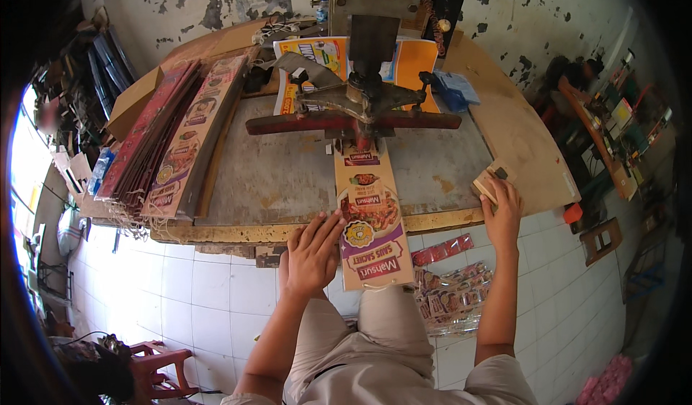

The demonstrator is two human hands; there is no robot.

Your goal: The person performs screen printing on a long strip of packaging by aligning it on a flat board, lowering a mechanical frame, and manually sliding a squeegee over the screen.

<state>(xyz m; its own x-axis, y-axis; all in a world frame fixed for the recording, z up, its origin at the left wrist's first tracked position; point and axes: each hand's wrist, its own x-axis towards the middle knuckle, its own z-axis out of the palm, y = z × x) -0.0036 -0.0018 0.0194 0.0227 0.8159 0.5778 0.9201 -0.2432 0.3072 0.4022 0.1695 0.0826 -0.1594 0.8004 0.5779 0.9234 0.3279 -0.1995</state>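
Note:
A long printed cardboard strip (373, 239), tan with food pictures and a string loop at its near end, lies under a metal press (364, 106). Its near end overhangs the table's front edge. My left hand (315, 252) rests against the strip's left edge, fingers stretched out and the thumb hidden. At the table's right front, my right hand (503, 207) has its fingers around a small tan wooden block (489, 177). The press has a wide red-edged crossbar just above the strip's far part.
Stacked printed strips (194, 131) with strings and dark red ones (148, 134) lie on the table's left. Behind the press are colourful printed sheets (416, 66) and a blue packet (455, 90). Sachet strips (454, 297) lie on the tiled floor; a red stool (160, 369) stands lower left.

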